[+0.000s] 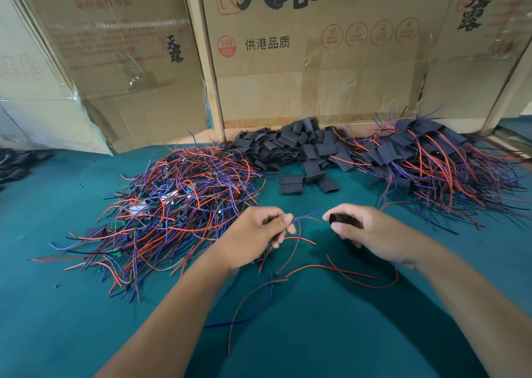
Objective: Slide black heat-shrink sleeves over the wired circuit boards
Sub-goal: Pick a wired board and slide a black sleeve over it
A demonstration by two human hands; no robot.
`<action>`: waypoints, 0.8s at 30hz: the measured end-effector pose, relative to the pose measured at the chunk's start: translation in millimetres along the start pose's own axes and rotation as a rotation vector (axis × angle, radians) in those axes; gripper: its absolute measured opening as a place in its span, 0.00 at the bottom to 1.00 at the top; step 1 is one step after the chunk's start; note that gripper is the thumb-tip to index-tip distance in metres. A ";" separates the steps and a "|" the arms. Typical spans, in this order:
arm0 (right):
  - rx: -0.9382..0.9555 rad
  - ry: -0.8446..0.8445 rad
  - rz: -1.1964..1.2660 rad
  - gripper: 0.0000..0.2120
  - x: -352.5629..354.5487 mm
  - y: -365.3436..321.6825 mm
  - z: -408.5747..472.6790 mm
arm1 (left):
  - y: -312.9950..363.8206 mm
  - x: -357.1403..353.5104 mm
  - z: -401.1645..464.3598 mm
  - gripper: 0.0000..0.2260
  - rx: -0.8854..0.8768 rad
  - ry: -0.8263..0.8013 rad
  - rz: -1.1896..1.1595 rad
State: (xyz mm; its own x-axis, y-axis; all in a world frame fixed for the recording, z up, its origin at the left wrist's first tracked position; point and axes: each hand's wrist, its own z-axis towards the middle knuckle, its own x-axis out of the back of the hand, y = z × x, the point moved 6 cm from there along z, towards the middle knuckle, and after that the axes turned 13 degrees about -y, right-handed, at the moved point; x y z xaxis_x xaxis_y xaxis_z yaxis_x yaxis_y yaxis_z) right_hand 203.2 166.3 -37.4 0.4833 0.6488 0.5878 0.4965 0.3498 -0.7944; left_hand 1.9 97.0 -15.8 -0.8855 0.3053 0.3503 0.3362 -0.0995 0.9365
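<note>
Threading step, right at the mouth of it. Left hand [259, 231] pinching a gathered bunch of red and blue wires [299, 219] by the tips, ends pointed across at the right. Right hand [362, 231] curled round one black sleeve [344, 219], open end turned toward those wire tips, just a small gap between the two. Board itself hidden, probably somewhere under the left palm; cannot say for certain. Loose leads trailing down across the green bench [86, 320] toward the body.

Off left, the heap of unsleeved boards [178, 202], a tangle of red and blue. Back centre, the pile of empty sleeves [290, 147]. Off right, the finished stack [426, 159], sleeves on, wires fanning out.

Next, by the look of it: keep the wire ends bunched tight, line them up with the sleeve mouth, feed through, then draw the sleeve along until over the board. Splayed tips likely to snag on the rim.
</note>
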 end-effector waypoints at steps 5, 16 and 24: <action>0.066 0.089 -0.337 0.14 2.9 -10.6 -1.8 | 1.8 1.0 -2.1 0.13 -0.005 -0.020 0.005; 0.185 0.080 -0.121 0.09 -8.7 -14.0 1.4 | 3.3 -0.5 -2.1 0.13 -0.010 -0.039 -0.063; 0.165 0.273 -0.166 0.12 4.4 -16.2 -3.8 | 7.7 -1.4 -4.4 0.12 0.011 -0.048 -0.022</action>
State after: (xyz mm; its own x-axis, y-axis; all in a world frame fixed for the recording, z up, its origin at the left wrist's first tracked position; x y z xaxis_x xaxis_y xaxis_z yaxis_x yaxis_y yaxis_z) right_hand 200.0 160.8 -21.3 0.5913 0.3772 0.7128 0.4724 0.5543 -0.6853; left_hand 4.3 91.7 -9.0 -0.8764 0.3521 0.3285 0.3207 -0.0821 0.9436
